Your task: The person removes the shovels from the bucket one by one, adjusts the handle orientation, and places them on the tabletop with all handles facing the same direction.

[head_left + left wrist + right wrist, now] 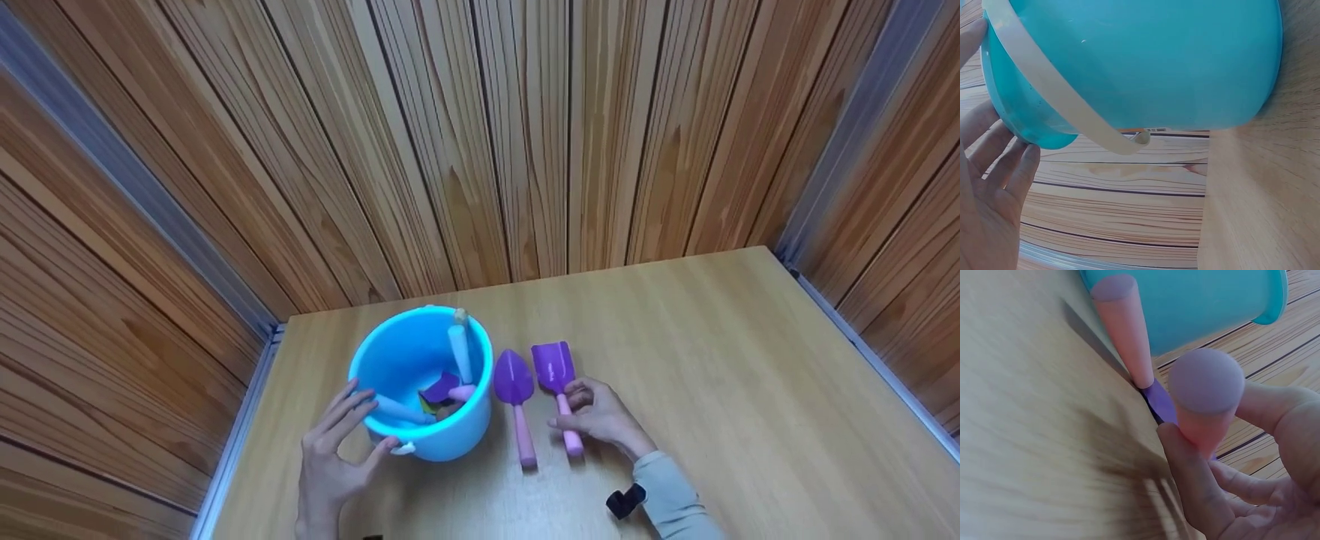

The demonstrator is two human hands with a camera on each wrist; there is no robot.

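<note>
Where the right hand (pixel 604 418) works: thumb and fingers pinch the pink grip of the square shovel (pixel 556 371), which is between three and four o'clock from the bucket (pixel 450 444); whether its purple blade touches the tabletop (pixel 750 360) is hard to tell.
Left hand (pixel 328 456): relaxed and spread, its fingertips touching the bucket's rim near eight o'clock, its thumb near seven.
Bucket: bright blue, upright on the tabletop, with a white carrying handle (pixel 1044 73) hanging down its side.
Inside the bucket: one pale blue handle (pixel 460 354) leans toward one o'clock, another (pixel 401 410) lies near seven; a purple piece (pixel 441 387) sits between.
Pointed trowel (pixel 516 390): lying just past three o'clock, between bucket and square shovel, blade toward twelve.
Right sleeve (pixel 671 491): pale, a black clip (pixel 625 501) beside it.
</note>
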